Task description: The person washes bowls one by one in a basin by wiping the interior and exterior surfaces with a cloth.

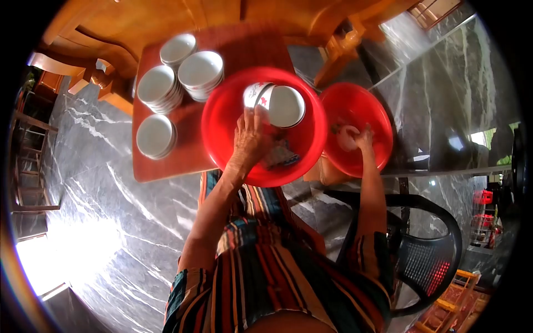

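My left hand [250,139] reaches into the large red basin [222,144], fingers stretched out with their tips at the lower edge of a white bowl with a red pattern [254,93]. Against that bowl leans another white bowl [286,105], tilted on its side. A crumpled dark and pale item [282,154], blurred, lies low in the same basin. Inside the smaller red basin [355,95], my right hand [364,136] is closed at the edge of a pale pinkish, rounded thing [348,139]. Its kind is unclear, and some of my right fingers are hidden.
Stacks of white bowls [156,86] stand on the left of the reddish wooden table [189,164], with a smaller stack [156,136] nearer me. A black chair [427,255] is at my right. Carved wooden furniture [222,11] borders the table's far side.
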A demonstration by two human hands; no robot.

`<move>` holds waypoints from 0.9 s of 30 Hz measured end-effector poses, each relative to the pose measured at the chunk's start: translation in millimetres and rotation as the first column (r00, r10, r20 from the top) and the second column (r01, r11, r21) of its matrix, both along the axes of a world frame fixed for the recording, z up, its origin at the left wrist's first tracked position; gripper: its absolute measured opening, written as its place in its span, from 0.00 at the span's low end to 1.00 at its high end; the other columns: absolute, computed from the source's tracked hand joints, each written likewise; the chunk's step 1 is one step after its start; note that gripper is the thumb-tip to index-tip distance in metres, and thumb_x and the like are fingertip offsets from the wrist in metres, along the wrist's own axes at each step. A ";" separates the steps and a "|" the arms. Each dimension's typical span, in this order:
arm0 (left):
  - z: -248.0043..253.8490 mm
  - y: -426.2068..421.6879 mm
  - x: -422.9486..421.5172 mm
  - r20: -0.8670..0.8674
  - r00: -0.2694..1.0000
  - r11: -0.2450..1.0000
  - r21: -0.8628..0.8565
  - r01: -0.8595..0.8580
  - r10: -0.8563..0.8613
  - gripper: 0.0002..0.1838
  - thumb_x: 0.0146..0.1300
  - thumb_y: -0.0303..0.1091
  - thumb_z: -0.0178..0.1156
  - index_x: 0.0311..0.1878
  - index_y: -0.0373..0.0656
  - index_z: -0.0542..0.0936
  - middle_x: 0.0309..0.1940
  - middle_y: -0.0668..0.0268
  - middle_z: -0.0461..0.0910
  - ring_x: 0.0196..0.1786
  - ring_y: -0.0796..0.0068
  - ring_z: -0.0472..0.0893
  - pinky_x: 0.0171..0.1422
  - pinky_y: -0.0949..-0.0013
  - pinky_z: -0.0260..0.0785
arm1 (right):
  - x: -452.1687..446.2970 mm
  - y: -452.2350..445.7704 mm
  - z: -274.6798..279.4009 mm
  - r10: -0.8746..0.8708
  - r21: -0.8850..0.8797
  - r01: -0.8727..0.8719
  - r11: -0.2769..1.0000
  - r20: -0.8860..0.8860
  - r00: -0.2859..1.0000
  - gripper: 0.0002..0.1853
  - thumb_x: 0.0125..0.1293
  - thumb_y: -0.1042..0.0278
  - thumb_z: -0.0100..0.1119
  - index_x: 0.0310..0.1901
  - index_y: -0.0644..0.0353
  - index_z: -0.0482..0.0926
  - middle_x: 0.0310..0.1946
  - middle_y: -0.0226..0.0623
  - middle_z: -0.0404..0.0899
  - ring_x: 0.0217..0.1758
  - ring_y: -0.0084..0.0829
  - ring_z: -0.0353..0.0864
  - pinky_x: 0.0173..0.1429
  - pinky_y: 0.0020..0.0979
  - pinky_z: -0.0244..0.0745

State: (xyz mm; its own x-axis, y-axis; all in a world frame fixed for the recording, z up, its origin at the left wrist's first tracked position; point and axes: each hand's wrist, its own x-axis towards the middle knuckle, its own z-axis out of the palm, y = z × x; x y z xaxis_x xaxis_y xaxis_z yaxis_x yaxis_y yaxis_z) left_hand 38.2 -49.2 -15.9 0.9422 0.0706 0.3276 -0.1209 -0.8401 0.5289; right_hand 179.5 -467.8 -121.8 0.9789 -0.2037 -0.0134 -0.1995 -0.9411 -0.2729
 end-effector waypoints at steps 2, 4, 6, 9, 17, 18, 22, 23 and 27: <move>-2.4 0.6 1.3 0.036 0.999 0.999 0.031 -0.025 0.024 0.56 0.35 0.50 0.75 0.65 0.38 0.55 0.57 0.46 0.61 0.58 0.43 0.65 0.57 0.46 0.64 | -21.1 17.2 -7.7 -0.155 -0.137 0.161 0.977 0.059 0.986 0.51 0.42 0.37 0.70 0.60 0.72 0.64 0.44 0.58 0.77 0.50 0.54 0.76 0.60 0.44 0.66; 4.1 4.1 0.7 0.076 0.996 0.996 0.065 -0.053 0.048 0.54 0.35 0.50 0.75 0.64 0.39 0.57 0.56 0.46 0.62 0.57 0.43 0.66 0.56 0.47 0.65 | -20.1 21.8 -14.5 -0.176 -0.146 0.167 0.975 -0.048 0.983 0.52 0.42 0.38 0.70 0.60 0.71 0.63 0.45 0.58 0.76 0.50 0.53 0.75 0.60 0.43 0.66; 13.2 6.0 1.1 0.108 0.993 0.997 -0.068 -0.036 0.043 0.45 0.39 0.48 0.73 0.59 0.40 0.63 0.52 0.46 0.66 0.53 0.44 0.68 0.54 0.48 0.66 | -14.1 20.9 -18.1 -0.139 -0.120 0.120 0.986 -0.167 0.976 0.52 0.42 0.38 0.70 0.61 0.70 0.63 0.46 0.58 0.76 0.51 0.53 0.75 0.59 0.43 0.67; 10.2 10.1 1.9 0.099 0.995 0.995 -0.103 -0.014 0.024 0.31 0.48 0.41 0.67 0.53 0.40 0.67 0.46 0.47 0.69 0.49 0.45 0.70 0.52 0.50 0.68 | -2.3 12.3 -26.2 -0.069 -0.064 0.053 0.997 -0.278 0.958 0.53 0.41 0.38 0.71 0.62 0.69 0.62 0.47 0.57 0.76 0.52 0.52 0.75 0.59 0.42 0.67; 1.8 11.1 3.3 0.241 0.967 0.991 -0.130 -0.046 0.076 0.15 0.54 0.28 0.55 0.45 0.35 0.71 0.41 0.49 0.72 0.44 0.48 0.73 0.44 0.53 0.71 | 16.4 -22.0 -34.1 0.057 0.323 0.063 0.944 -0.348 0.936 0.55 0.41 0.39 0.71 0.65 0.66 0.59 0.50 0.55 0.74 0.54 0.50 0.74 0.57 0.41 0.69; 2.3 11.7 2.4 0.238 0.968 0.984 -0.170 -0.046 0.087 0.14 0.53 0.28 0.55 0.43 0.35 0.72 0.39 0.49 0.72 0.43 0.49 0.73 0.44 0.53 0.71 | 3.2 -8.5 -16.1 0.006 0.465 0.150 0.873 -0.317 0.949 0.52 0.42 0.40 0.71 0.65 0.64 0.60 0.51 0.53 0.74 0.54 0.48 0.74 0.55 0.42 0.70; 0.0 16.7 3.5 0.289 0.953 0.968 -0.253 -0.011 0.087 0.11 0.54 0.29 0.57 0.40 0.35 0.74 0.33 0.50 0.75 0.37 0.50 0.77 0.40 0.56 0.72 | -34.6 38.6 52.5 -0.210 0.976 0.209 0.056 -0.193 0.958 0.37 0.53 0.47 0.66 0.63 0.51 0.64 0.55 0.40 0.71 0.56 0.42 0.72 0.48 0.51 0.75; -0.8 18.6 2.8 0.291 0.952 0.968 -0.252 -0.019 0.095 0.11 0.54 0.29 0.57 0.40 0.35 0.74 0.33 0.50 0.75 0.37 0.50 0.77 0.40 0.56 0.72 | -30.4 34.5 54.7 -0.138 0.994 0.093 -0.056 -0.100 0.985 0.35 0.57 0.49 0.63 0.63 0.50 0.63 0.57 0.39 0.70 0.59 0.42 0.70 0.49 0.51 0.75; 4.5 25.2 -1.9 0.176 0.983 0.855 -0.499 0.142 -0.061 0.14 0.60 0.36 0.59 0.41 0.33 0.75 0.32 0.52 0.80 0.27 0.58 0.81 0.32 0.65 0.74 | -38.6 81.9 112.8 0.032 0.968 -0.224 -0.112 0.229 0.973 0.38 0.59 0.44 0.58 0.66 0.52 0.57 0.62 0.45 0.64 0.61 0.53 0.68 0.59 0.56 0.68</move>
State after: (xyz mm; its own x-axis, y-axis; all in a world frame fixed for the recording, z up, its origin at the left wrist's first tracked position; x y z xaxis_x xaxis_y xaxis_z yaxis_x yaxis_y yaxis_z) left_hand 36.3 -24.0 -11.5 0.8964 0.1720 0.4085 -0.3016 -0.4386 0.8466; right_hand 140.9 -386.0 -8.9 0.9973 0.0679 0.0280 0.0008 0.3702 -0.9289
